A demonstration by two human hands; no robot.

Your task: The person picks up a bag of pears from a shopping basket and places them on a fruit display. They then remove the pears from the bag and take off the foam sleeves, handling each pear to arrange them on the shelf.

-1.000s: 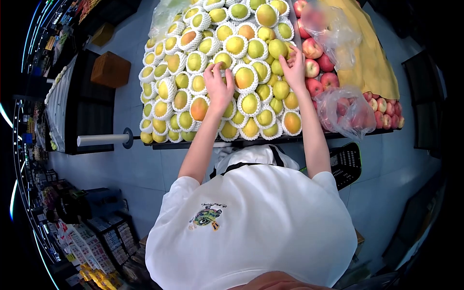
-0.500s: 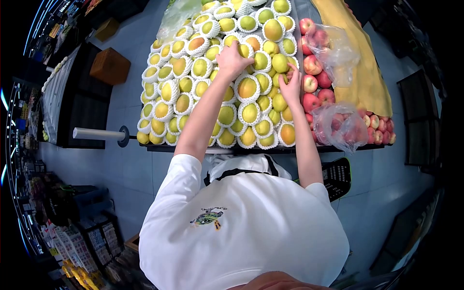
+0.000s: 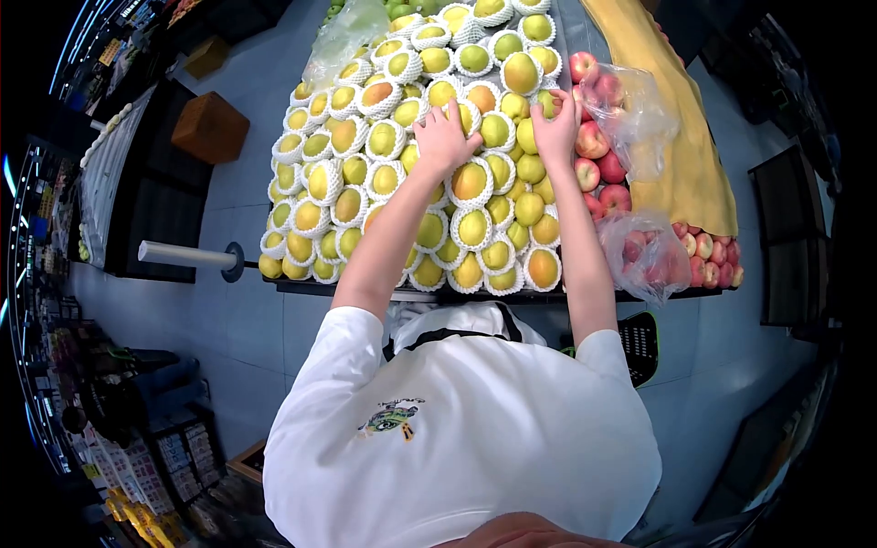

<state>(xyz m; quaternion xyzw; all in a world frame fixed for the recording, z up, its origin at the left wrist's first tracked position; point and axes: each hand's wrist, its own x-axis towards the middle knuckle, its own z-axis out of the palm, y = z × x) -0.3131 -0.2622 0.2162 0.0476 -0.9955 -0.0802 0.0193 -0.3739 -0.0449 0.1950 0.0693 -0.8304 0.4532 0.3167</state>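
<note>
My left hand (image 3: pixel 442 142) lies over the yellow-green fruit in white foam nets, its fingers spread and its thumb out to the right, touching a netted fruit (image 3: pixel 467 117). To the right, my right hand (image 3: pixel 557 130) reaches along the pile's edge. Its fingers are apart and bent at a netted fruit (image 3: pixel 546 102), partly hidden by them. Between the hands lie several bare yellow-green fruits (image 3: pixel 529 168) without nets. Larger netted fruit (image 3: pixel 470 182) sits just below my left hand.
Red apples (image 3: pixel 592 140) lie right of my right hand, with clear plastic bags (image 3: pixel 644 258) over some. A yellow cloth (image 3: pixel 681 146) covers the stand farther right. A dark basket (image 3: pixel 638 347) is below the stand's front edge. A white cylinder (image 3: pixel 187 255) sticks out at left.
My right hand has moved up along the bare fruits to a netted one. My left hand has shifted slightly down and right, and its fingers have spread. The view has shifted slightly.
</note>
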